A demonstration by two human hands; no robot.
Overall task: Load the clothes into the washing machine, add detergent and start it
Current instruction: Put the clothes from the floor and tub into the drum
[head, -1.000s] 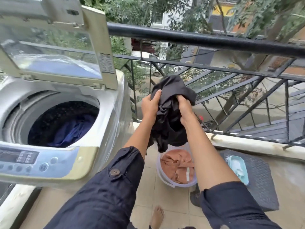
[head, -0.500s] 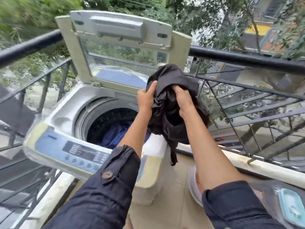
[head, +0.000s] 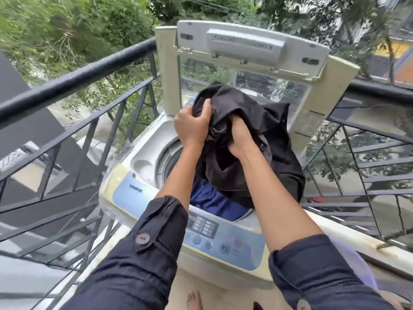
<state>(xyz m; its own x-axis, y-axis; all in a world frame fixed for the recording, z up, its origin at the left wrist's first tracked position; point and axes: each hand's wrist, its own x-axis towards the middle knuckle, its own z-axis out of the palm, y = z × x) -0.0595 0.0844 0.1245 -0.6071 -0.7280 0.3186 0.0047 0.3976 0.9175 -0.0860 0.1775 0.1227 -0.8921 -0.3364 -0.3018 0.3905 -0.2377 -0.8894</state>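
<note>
Both hands are bunched into the same black garment [head: 241, 139], left hand [head: 193, 128] gripping its upper edge, right hand [head: 240, 137] buried in the folds. It hangs right over the open drum [head: 169, 162] of the washing machine [head: 143, 198], its tail already dipping toward the blue clothes [head: 212, 198] inside. So the drop looks straight down, neither hand nearer. Behind it, the lid [head: 252, 52] stands upright.
</note>
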